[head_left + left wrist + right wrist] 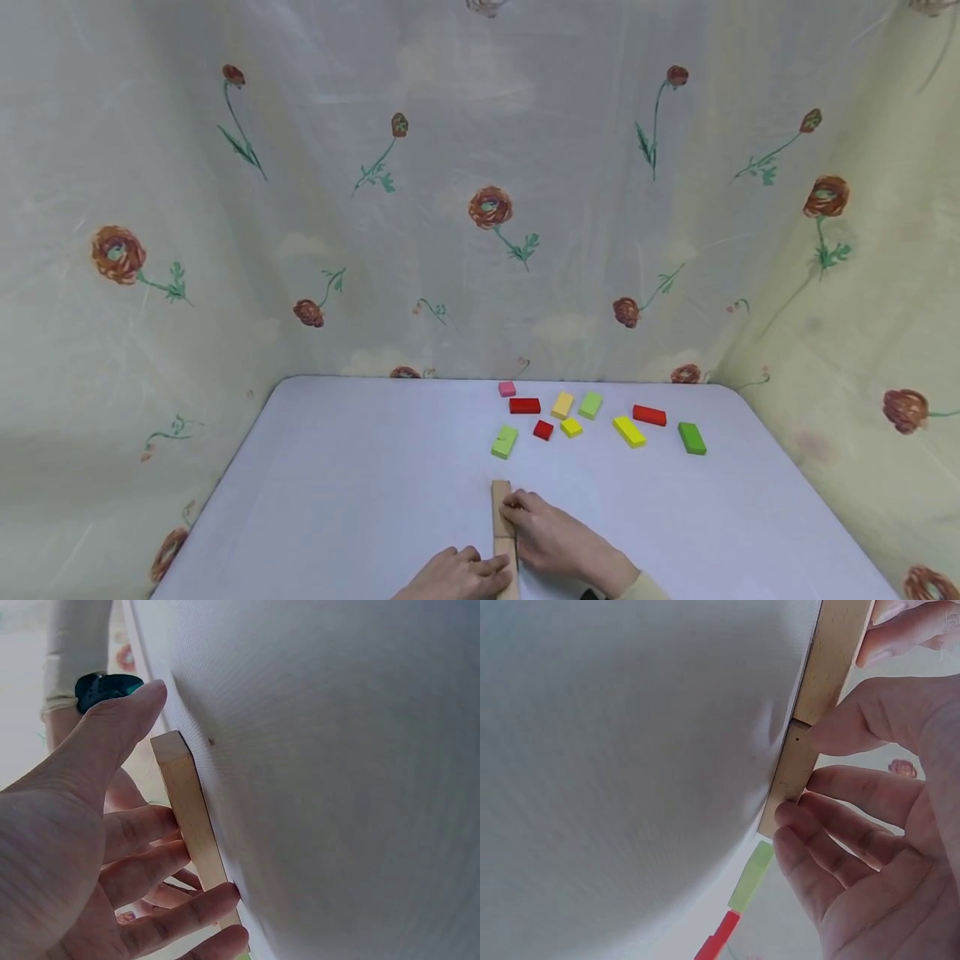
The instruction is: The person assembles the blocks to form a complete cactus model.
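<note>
Placement of two plain wooden blocks end to end on a pale worktop, at what appears to be the aligning step. The far wooden block and the near wooden block form one narrow line running away from the person, near the front of the worktop and about midway across it. The right hand holds the far block lightly, its bent thumb and fingertips against the wood, the thumb beside the joint. The left hand is spread and loose, fingertips resting on the near block, thumb lifted well apart from it. Judged from this arrangement, the next move calls for light, even pressure along the length until the faces lie flush, then a release that does not nudge either block.

Both blocks are slender, straight and square-edged, of light tan wood with faint grain; each lies flat. A thin dark seam marks their meeting ends, and a small dark dot shows on the far block near it. Beyond the line, and apart from it, lies a light green block; other coloured blocks are scattered farther back and to the right.
</note>
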### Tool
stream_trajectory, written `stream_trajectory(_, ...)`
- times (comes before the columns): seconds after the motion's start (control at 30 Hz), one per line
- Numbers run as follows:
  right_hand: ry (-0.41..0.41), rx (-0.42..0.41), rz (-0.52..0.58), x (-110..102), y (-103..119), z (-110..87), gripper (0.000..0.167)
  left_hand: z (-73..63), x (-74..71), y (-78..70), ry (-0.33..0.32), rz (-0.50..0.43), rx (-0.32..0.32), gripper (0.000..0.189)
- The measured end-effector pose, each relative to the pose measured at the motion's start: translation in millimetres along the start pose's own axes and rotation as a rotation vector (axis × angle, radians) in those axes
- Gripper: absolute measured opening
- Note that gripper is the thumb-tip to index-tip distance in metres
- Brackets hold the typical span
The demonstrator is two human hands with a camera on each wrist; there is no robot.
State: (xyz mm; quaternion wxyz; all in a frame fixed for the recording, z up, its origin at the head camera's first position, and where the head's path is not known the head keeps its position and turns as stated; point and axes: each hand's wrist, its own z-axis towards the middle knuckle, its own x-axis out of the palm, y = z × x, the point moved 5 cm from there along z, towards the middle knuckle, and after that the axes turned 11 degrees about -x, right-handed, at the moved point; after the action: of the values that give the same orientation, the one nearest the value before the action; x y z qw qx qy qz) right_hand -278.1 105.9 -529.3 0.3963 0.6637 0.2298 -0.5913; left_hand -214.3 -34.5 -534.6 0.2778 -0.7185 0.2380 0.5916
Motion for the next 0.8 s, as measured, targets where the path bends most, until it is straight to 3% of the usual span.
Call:
stream_trajectory(0.27,-0.006,-0.016,0.013,-4,2,-3.0,0.042,-0.3,0.9,-0.5,-0.015,0.008,0.009,0.059)
stream_trajectory(0.43,-0.028,0.004,0.150,-8,-4,-5.6,0.037,-0.2,2.2,-0.7,-0.009,0.001,0.009,0.057)
stream_trajectory(0.6,-0.151,0.037,0.401,-16,-20,-6.5,0.032,0.9,2.0,-0.7,-0.008,0.002,-0.005,0.056)
stream_trajectory(0.8,-0.402,0.158,0.581,-34,-43,-7.8,0.031,1.4,0.9,-1.3,-0.010,0.000,-0.017,0.055)
